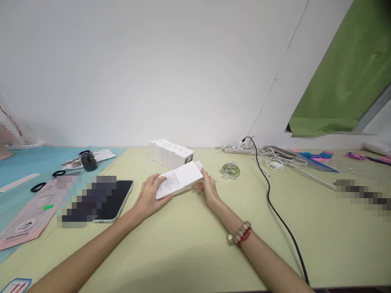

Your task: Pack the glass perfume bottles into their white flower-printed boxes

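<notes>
A flat white box (186,174) with small printed text is held tilted above the table. My left hand (151,194) is closed around its left end, thumb along the near edge and fingers over the top. At the other end, my right hand (210,188) grips by a small white flap that sticks out; part of its fingers is hidden behind the box. Just behind stands a row of several white boxes (168,152). A clear glass bottle (231,170) with greenish tones lies right of my right hand.
A phone (117,199) lies left of my left hand. Farther left are a dark jar (88,160), black rings (38,187) and a pink packet (29,221). A black cable (269,195) crosses the right side from a power strip (238,149), beside coiled white cables (275,162).
</notes>
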The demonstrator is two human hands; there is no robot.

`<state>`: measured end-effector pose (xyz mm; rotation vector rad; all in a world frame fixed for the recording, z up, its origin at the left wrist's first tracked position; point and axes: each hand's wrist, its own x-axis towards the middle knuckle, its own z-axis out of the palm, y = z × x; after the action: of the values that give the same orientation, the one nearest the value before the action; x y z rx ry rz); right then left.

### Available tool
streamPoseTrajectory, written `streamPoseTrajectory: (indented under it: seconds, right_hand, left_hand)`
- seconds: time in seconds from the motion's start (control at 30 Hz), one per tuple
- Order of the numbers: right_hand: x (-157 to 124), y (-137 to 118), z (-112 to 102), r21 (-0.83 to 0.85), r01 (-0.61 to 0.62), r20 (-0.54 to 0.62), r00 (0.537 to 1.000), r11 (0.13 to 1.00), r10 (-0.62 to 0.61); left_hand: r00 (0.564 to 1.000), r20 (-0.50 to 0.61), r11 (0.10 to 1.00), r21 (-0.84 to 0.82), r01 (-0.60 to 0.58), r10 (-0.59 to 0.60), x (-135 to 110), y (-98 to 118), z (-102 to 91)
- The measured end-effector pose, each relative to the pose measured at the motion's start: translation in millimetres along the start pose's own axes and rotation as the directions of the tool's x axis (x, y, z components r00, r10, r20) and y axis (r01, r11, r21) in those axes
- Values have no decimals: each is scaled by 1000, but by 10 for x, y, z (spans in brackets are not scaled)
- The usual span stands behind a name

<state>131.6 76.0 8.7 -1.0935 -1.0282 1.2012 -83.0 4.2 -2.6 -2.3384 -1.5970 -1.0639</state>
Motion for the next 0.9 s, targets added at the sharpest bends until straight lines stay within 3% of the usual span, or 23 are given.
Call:
streamPoseTrajectory:
  seconds: [0.27, 0.4, 0.6, 0.73, 0.9]
  right_hand:
    - [-41, -15, 41, -30, -53, 125, 991, 998, 56]
    - [-49, -21, 41, -71, -36, 117, 992, 997, 44]
    - [-42, 10, 54, -6, -68, 73, 995, 998, 68]
    - [0, -12, 33, 47, -30, -10, 999, 998, 30]
    - [225, -122, -201, 257, 84, -248, 969, 963, -18]
  left_hand:
    - [1000, 4, 1000, -3, -9, 9, 1, 10, -2]
    - [1000, 12, 1000, -9, -12, 12, 0, 8, 0]
    - [1000, 19, 1000, -12, -3, 3, -3, 35, -14]
    - [1000, 16, 1000, 21, 24, -24, 1, 11, -23]
    - [996, -18, 996, 36, 86, -86, 12, -44, -23]
